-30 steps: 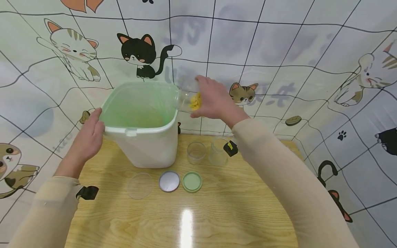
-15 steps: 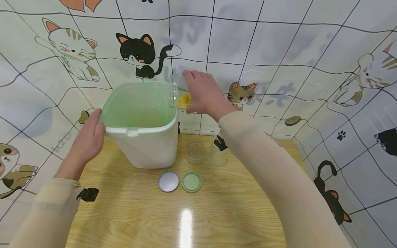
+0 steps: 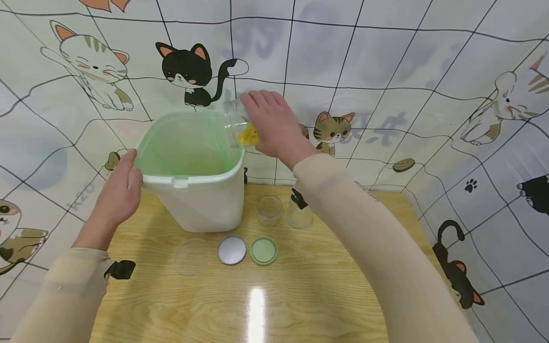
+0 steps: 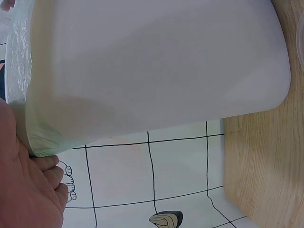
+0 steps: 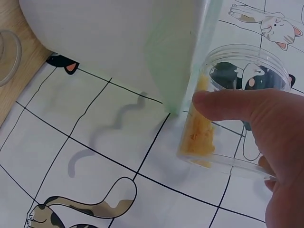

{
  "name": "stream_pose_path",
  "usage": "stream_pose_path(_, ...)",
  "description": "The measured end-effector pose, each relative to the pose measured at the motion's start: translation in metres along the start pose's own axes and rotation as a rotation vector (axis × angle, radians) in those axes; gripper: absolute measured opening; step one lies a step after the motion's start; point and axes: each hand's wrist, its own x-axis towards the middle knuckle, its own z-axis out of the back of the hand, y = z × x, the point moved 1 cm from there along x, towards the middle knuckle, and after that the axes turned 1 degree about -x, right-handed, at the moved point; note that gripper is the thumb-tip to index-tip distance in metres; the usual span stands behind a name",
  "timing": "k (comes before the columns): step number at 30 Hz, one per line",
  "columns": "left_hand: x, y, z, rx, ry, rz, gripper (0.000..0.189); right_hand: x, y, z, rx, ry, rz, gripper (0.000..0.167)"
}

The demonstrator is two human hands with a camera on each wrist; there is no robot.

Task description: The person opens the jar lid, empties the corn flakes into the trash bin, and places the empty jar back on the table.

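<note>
A white bin with a light green liner bag stands on the wooden table against the wall. My left hand grips its left rim, the fingers tucked under the edge in the left wrist view. At the opposite rim, my right hand holds a clear jar lying tilted on its side. The jar's open mouth points left over the bin. Soft yellow pieces lie along the jar's lower wall, near its base. The bottom of the bin is hidden.
Two clear containers, one short and one taller, stand right of the bin. In front lie a clear lid, a white lid and a green lid. A cat-patterned wall covering encloses the table.
My right hand has carried the jar left and slightly up, so its mouth now reaches over the bin's right rim. The left hand keeps its hold on the bin.
</note>
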Motion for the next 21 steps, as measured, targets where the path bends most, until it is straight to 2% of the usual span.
stream_pose_path(7, 0.000, 0.002, -0.001, -0.016, -0.014, -0.011, 0.061, 0.005, 0.006, 0.001, -0.073, -0.044, 0.052, 0.080)
stream_pose_path(21, 0.000, 0.000, -0.002, -0.013, -0.027, 0.002, 0.062, 0.009, 0.016, -0.001, -0.201, -0.099, 0.136, 0.082)
